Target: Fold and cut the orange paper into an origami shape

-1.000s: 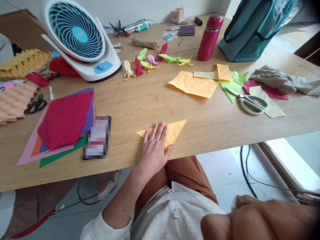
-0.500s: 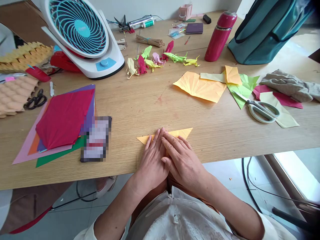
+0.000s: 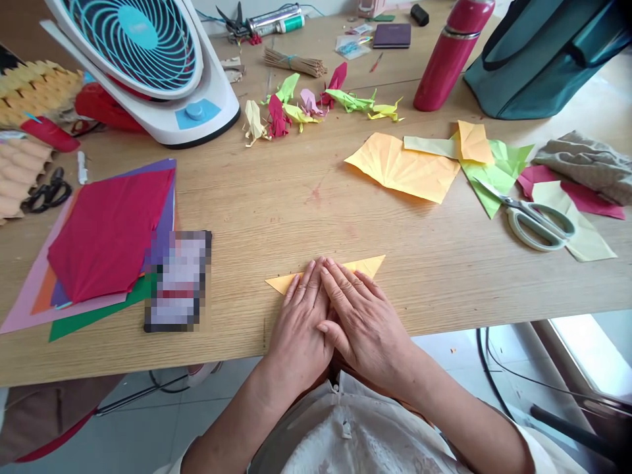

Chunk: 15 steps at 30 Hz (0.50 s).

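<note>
A yellow-orange paper folded into a triangle (image 3: 368, 265) lies near the table's front edge. My left hand (image 3: 301, 322) rests flat on its left half, fingers stretched out. My right hand (image 3: 363, 322) lies flat beside it on the middle of the paper, fingers together and pointing up-left, its fingertips touching those of the left hand. Only the two outer corners of the triangle show past my hands.
A stack of coloured sheets (image 3: 103, 237) and a phone (image 3: 178, 280) lie at the left. A white and teal fan (image 3: 143, 66) stands at the back left. Folded paper figures (image 3: 306, 108), a red bottle (image 3: 451, 52), a teal bag (image 3: 543, 52), loose papers (image 3: 405, 164) and scissors (image 3: 536, 220) lie beyond and to the right.
One second ago only my left hand pressed the triangle. My right hand came up from below the table and settled flat on the paper beside the left.
</note>
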Each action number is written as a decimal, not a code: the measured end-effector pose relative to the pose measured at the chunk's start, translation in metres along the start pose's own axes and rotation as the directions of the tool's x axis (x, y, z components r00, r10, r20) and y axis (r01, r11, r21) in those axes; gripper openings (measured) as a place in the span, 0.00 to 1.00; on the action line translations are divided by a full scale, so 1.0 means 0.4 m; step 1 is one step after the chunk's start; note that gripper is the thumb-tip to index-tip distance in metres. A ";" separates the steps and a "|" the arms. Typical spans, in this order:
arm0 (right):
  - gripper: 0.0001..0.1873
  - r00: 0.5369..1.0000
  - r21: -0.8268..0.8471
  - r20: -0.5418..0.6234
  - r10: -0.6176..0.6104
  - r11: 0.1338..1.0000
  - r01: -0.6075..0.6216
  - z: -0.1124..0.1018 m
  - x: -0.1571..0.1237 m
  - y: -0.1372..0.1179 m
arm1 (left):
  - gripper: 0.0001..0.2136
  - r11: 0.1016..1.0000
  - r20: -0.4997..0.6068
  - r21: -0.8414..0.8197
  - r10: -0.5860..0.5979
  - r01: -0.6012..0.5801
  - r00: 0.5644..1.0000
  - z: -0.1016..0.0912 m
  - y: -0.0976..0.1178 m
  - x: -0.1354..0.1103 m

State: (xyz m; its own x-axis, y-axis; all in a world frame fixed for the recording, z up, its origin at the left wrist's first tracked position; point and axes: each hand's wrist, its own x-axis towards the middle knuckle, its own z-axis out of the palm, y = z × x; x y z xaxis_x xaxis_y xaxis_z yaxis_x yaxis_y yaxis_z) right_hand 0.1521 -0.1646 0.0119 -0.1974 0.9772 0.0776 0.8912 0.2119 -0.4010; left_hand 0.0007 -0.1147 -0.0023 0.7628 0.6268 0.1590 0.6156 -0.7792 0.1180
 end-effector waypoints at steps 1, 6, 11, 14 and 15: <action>0.40 1.000 -0.001 -0.002 0.004 1.000 -0.004 0.001 0.000 -0.001 | 0.34 1.000 0.000 0.003 0.004 -0.004 1.000 -0.001 0.000 0.001; 0.40 0.997 -0.043 -0.067 0.026 0.999 -0.029 0.014 -0.002 0.001 | 0.32 0.999 0.002 0.032 0.002 -0.002 1.000 0.003 0.001 0.005; 0.38 0.994 -0.074 -0.096 0.045 0.996 -0.052 0.024 -0.002 0.004 | 0.31 0.998 0.020 0.039 -0.058 0.057 0.998 0.001 0.003 0.006; 0.37 0.993 -0.095 -0.109 0.052 0.993 -0.062 0.027 -0.001 0.004 | 0.30 0.993 0.052 0.065 -0.098 0.094 0.994 -0.008 0.006 0.007; 0.37 0.992 -0.104 -0.113 0.057 0.992 -0.068 0.027 -0.001 0.004 | 0.29 0.992 0.063 0.072 -0.112 0.108 0.992 -0.012 0.007 0.008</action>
State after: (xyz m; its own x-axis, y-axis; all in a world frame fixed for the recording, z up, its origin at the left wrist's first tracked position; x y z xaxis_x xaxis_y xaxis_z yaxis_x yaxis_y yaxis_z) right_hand 0.1492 -0.1646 0.0011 -0.0992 0.9825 0.1578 0.9404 0.1444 -0.3078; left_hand 0.0039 -0.1148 0.0031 0.6998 0.7096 0.0823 0.7069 -0.7045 0.0631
